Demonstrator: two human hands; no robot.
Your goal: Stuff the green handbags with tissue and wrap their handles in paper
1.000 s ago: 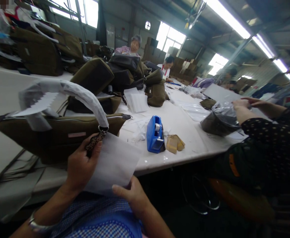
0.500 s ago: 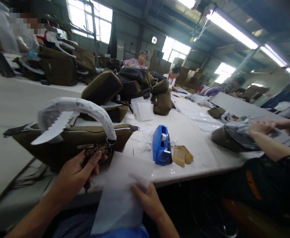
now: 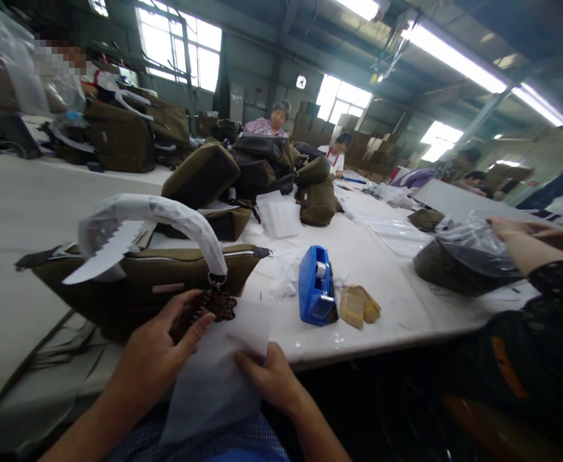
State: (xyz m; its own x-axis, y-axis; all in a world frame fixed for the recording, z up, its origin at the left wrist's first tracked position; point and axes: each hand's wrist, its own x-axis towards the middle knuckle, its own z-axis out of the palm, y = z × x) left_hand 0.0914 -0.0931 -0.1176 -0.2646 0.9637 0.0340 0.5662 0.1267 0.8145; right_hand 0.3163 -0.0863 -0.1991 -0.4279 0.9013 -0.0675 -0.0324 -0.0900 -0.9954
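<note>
An olive-green handbag (image 3: 132, 282) stands on the table in front of me, its handle (image 3: 180, 215) wrapped in white paper. From a ring at the handle's base hangs a leopard-print charm (image 3: 221, 305). My left hand (image 3: 170, 340) is closed around the charm's left part, thumb on top. Between thumb and fingers, my right hand (image 3: 267, 378) pinches a translucent white sheet (image 3: 214, 372). The sheet's upper edge lies right at the charm, partly behind it. A pale label (image 3: 168, 289) shows on the bag's front.
A blue tape dispenser (image 3: 316, 285) and brown card pieces (image 3: 359, 305) lie to the right. Behind are a stack of white sheets (image 3: 279, 215) and piled handbags (image 3: 262, 163). At right a co-worker's arm (image 3: 536, 244) handles a plastic-covered bag (image 3: 464, 263).
My right hand has brought the sheet left and against the charm. My left hand has shifted slightly right and down, uncovering the bag's label and more of the charm.
</note>
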